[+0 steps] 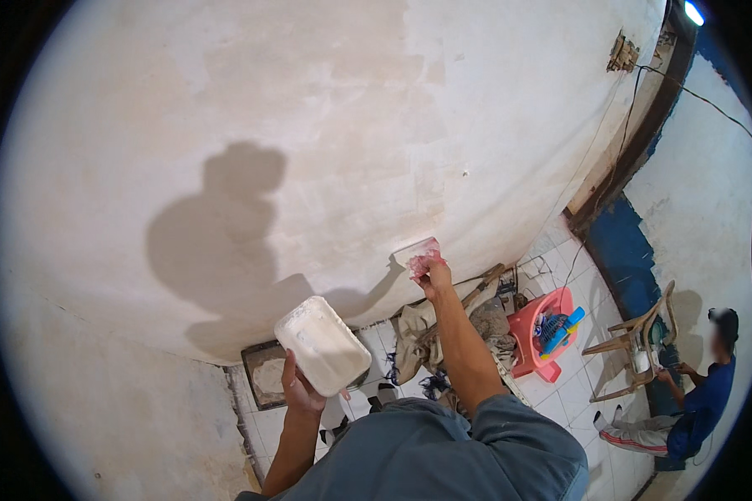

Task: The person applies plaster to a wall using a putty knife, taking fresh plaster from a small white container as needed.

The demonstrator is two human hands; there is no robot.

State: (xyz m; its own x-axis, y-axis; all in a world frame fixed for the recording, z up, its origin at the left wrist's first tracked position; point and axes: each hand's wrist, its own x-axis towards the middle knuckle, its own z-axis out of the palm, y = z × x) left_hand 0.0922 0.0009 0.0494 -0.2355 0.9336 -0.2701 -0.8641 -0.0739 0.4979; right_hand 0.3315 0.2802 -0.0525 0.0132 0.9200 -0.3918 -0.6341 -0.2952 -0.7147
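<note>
My left hand [301,386] grips a white rectangular tray [324,349] with rounded corners, its fingers hidden behind it. Off-white smears coat the tray. With my right arm stretched forward, my right hand [434,279] is closed around a wide putty scraper [413,253]. Pink-red marks cover the scraper, and its pale front edge lies at the plastered wall [334,184]. Patches of cream and beige vary over the wall, and my shadow falls on it to the left of the scraper.
Below the wall stand a dark-edged tray [266,377], a crumpled cloth heap [415,336] and a pink plastic stool or tub [523,334] holding blue items. Farther right, a person [700,405] in blue works beside a wooden chair [635,351]. A cable [628,117] hangs near the dark beam.
</note>
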